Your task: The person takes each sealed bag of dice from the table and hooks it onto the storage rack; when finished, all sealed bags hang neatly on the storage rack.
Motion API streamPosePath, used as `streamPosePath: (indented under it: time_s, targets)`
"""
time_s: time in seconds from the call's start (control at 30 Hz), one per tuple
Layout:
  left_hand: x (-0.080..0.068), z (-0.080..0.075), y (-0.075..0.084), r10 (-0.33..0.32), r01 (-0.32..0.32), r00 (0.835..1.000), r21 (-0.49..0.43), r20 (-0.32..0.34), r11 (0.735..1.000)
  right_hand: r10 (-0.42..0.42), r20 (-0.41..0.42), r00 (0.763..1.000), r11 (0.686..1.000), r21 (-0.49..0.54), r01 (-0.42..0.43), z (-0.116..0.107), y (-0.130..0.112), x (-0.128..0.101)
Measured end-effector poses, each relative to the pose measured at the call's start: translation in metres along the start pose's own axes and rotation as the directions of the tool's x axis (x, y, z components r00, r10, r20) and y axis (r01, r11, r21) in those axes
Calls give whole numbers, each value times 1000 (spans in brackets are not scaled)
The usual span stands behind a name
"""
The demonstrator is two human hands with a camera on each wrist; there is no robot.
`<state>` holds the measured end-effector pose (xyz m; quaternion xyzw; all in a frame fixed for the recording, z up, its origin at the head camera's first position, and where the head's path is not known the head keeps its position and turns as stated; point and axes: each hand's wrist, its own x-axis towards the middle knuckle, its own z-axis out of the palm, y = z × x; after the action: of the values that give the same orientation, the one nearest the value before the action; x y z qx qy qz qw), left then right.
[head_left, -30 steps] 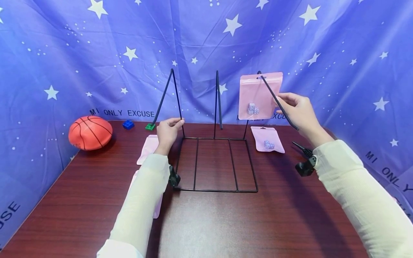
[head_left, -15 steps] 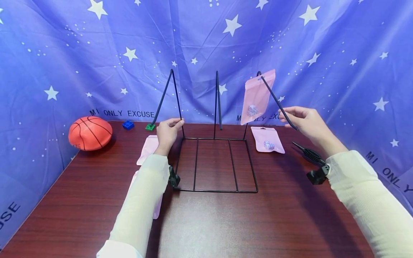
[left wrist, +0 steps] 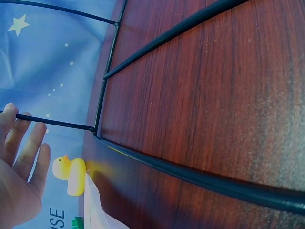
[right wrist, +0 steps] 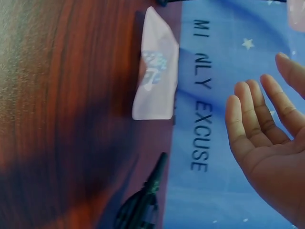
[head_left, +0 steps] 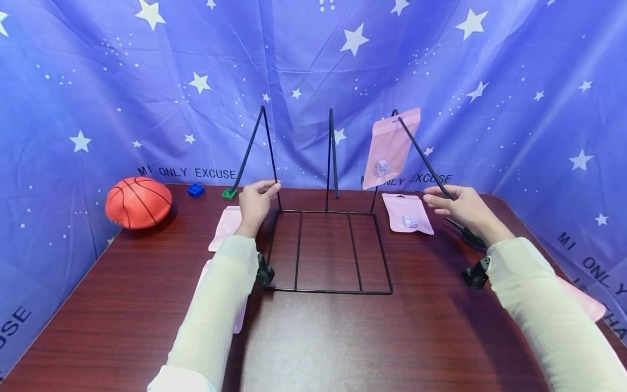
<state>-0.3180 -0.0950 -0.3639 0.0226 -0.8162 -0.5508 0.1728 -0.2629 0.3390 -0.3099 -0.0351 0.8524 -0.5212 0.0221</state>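
Note:
A black wire rack (head_left: 328, 292) stands on the table, with three upright rods bent into forward-slanting prongs. My left hand (head_left: 254, 207) pinches the rack's left upright low down, thumb and fingertips on the rod (left wrist: 57, 122) in the left wrist view. From the right prong hangs a pink zip pouch (head_left: 392, 142) with dice inside, turned at an angle. My right hand (head_left: 462, 208) is beside that prong's lower tip, fingers loosely extended and holding nothing. Below the hanging pouch, a second pink pouch (head_left: 398, 206) with dice lies on the table.
At the left are a red basketball (head_left: 139, 202), a blue brick (head_left: 196, 190) and a green brick (head_left: 228, 193). Pink pouches (head_left: 227, 223) lie partly under my left forearm. A yellow duck (left wrist: 71, 174) shows in the left wrist view. A black pointed tool (head_left: 467, 234) lies by my right wrist.
My right hand has let go of the hanging pouch and moved down and right to the prong's tip. The pouch has swung to an angle. My left hand has stayed on the upright.

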Motion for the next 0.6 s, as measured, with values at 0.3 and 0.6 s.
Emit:
streamPosePath:
  time_s: [0.3, 0.6]
  targets:
    - [-1, 0, 1, -8, 8, 1000, -13, 5, 1000, 103, -45, 994, 993, -45, -105, 8, 20, 6]
    - [0, 1, 1, -6, 6, 1000, -35, 4, 999, 176, -114, 978, 967, -165, -193, 20, 32, 12]
